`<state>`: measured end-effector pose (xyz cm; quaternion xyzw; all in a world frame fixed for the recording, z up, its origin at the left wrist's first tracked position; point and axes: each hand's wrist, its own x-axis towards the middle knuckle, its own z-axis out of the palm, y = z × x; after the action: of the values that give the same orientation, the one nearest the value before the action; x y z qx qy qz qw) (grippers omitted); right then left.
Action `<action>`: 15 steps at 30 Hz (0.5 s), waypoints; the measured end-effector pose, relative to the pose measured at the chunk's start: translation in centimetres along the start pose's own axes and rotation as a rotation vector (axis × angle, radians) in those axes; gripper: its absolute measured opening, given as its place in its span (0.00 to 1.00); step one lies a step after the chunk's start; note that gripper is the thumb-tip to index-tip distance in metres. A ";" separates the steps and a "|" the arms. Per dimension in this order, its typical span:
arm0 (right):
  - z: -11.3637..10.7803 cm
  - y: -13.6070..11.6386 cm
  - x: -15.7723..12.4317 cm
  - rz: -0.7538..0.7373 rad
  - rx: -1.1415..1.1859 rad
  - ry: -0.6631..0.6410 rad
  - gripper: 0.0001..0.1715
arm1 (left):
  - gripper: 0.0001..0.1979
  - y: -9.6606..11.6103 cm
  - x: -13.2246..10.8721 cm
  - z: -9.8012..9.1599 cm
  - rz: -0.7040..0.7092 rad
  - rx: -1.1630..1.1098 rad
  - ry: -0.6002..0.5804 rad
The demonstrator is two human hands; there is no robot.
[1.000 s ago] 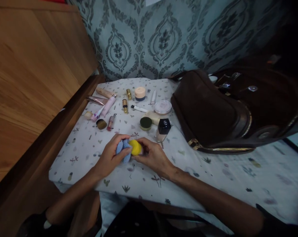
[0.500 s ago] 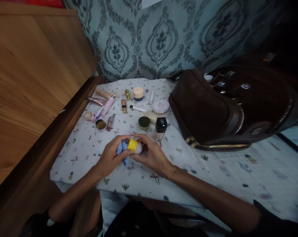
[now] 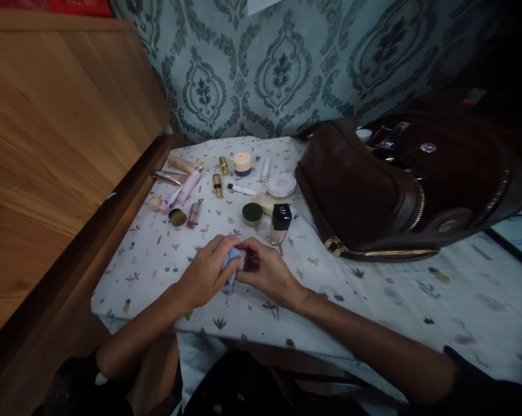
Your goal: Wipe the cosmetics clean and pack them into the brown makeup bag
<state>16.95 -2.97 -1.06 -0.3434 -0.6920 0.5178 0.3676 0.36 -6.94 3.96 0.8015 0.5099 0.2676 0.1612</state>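
Observation:
My left hand [image 3: 207,270] is closed round a light blue cloth [image 3: 230,270], pressing it on a small container [image 3: 242,259]. Only a pale end of that container shows; the cloth and fingers cover the rest. From the other side, the fingertips of my right hand [image 3: 272,273] pinch this pale end. Both hands meet above the front part of the table. Just beyond them stand a black-capped bottle of beige liquid [image 3: 280,224] and a round jar with a dark green lid [image 3: 252,214].
A large brown leather bag [image 3: 356,196] lies open on the right. Cosmetics spread over the patterned tablecloth [image 3: 157,289] include a peach-lidded jar [image 3: 242,164], a round compact [image 3: 281,185], a lip gloss tube [image 3: 194,214] and a pink tube [image 3: 189,186]. Wooden furniture [image 3: 70,115] borders the left.
The container's yellow part, visible between my hands before, is now covered by the cloth and my left fingers. My left hand has shifted slightly right, over the container.

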 end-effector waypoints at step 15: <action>0.3 0.3 -0.4 -0.182 0.104 0.085 0.26 | 0.15 -0.8 0.8 1.1 -0.873 -1.219 0.080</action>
<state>16.89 -3.38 -1.49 -0.2811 -0.6765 0.5024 0.4593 0.69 -5.88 2.91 0.2849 0.5483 0.4435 0.6493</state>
